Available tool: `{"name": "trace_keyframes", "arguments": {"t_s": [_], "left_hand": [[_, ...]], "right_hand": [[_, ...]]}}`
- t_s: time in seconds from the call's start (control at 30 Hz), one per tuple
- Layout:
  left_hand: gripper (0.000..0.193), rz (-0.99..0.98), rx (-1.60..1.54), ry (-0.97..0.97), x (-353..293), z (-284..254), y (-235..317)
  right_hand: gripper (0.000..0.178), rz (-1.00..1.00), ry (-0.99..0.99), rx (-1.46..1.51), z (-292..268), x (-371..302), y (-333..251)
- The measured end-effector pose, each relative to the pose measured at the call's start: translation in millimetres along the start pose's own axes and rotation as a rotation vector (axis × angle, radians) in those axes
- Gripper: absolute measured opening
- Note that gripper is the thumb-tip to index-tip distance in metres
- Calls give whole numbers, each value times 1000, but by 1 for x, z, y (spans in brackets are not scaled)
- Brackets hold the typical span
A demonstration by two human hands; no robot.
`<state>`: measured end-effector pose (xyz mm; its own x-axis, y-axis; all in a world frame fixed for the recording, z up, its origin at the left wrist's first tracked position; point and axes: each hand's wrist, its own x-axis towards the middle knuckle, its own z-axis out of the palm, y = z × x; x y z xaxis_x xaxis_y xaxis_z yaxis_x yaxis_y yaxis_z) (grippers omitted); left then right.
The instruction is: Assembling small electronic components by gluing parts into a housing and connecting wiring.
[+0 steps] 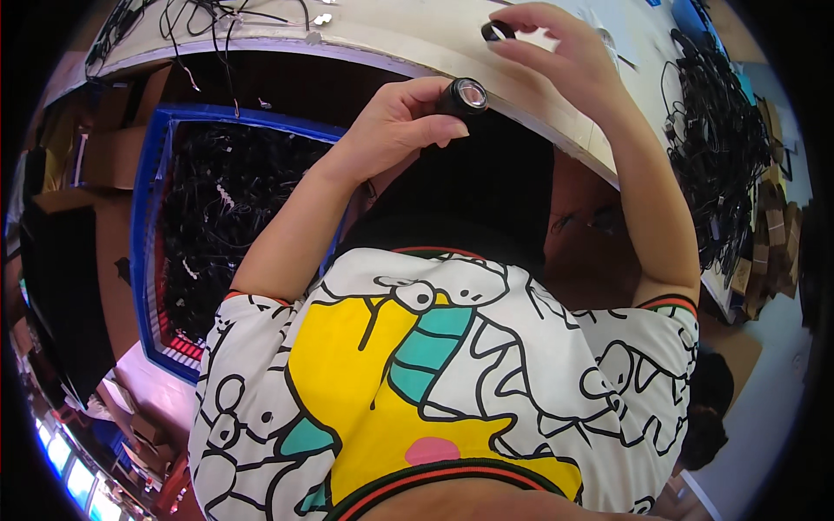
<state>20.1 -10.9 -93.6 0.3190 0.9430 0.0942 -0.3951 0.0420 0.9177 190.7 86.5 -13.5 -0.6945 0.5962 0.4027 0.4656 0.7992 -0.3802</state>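
Overall, largest first: white surface (408, 36) across the far side, extending right. Blue crate (144, 234) at left, nearer than the surface's edge, filled with tangled black cables (228, 221). Big heap of black cords (714, 152) at the far right. Thin dark wires (187, 26) at far left on the surface, some hanging over its near edge.

Left hand (388, 127): just near of that edge, fingers closed around a short black cylinder (455, 100), its glassy round end turned up. Right hand (569, 61): above the surface, fingers pinching a small black ring (498, 32), parted only by its width; ring farther and slightly right of the cylinder, not touching it.
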Motion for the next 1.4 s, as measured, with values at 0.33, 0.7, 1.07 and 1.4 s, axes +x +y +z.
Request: {"name": "trace_keyframes", "arguments": {"t_s": [0.33,0.7,1.07,1.4], "left_hand": [[24,46,55,-85,3,3,-11],[29,45,254,-105,7,18,-3],[28,72,355,-41,7,40,-19],[42,94,276,-104,-2,36,-23]], "right_hand": [[32,14,-263,258,-22,-28,-42],[32,196,-281,111,-26,-43,-43],[37,135,-259,20,-42,-72,-46],[34,183,-243,-85,-57,-86,-71]]}}
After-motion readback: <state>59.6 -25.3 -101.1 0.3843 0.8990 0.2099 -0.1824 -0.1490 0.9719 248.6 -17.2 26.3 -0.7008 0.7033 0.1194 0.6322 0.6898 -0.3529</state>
